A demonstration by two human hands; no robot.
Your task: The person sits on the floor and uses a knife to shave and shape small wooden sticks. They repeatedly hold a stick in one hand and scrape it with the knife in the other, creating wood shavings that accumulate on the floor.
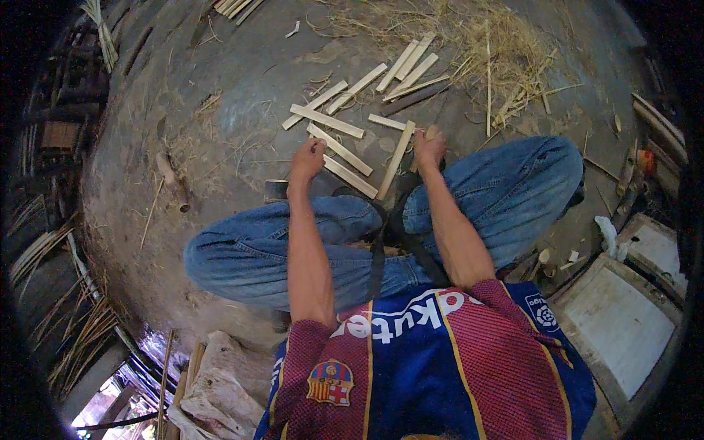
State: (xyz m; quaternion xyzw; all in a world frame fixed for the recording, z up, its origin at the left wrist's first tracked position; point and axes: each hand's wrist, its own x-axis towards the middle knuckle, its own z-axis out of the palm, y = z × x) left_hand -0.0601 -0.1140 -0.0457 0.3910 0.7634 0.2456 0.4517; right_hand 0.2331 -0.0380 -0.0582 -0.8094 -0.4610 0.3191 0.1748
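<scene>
My left hand (306, 160) is closed at the upper end of a pale flat bamboo strip (350, 178) that slants down to the right. A small dark spot shows at its fingertips, too small to name. Just above it lies a parallel bamboo strip (341, 149). My right hand (429, 149) is closed beside the top of a steep bamboo strip (396, 160) and the end of a short, nearly level bamboo strip (387, 122). The fingers hide which one it grips. The steep strip's lower end meets the left-hand strip's, forming a V.
More bamboo strips (357, 89) lie scattered ahead, beside a dark stick (416, 97). Fine shavings (506, 59) are heaped at the far right. A short wood piece (172, 182) lies left. Framed pale panels (620, 319) stand right; a whitish sack (224, 385) sits lower left.
</scene>
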